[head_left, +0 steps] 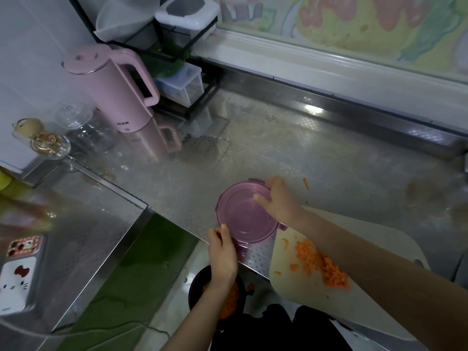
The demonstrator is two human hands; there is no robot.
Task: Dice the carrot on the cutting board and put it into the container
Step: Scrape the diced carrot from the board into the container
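both hands (222,252) (279,198) gripping purple lid (247,214) rim, counter edge, diced carrot (321,264) on cutting board (374,252) beside

Container lid (247,214) translucent purple. Diced carrot (319,264) bright orange on a pale cream cutting board (379,239). Dark bowl (200,282) shows more orange inside. Counter (304,160) silver steel, embossed with a small dot pattern. Kettle (111,89) pastel pink. Green floor strip (131,279) below the counter edge. White case (16,282) with red bow and cat face print. Wall mural (367,21) pastel pink, yellow, green.
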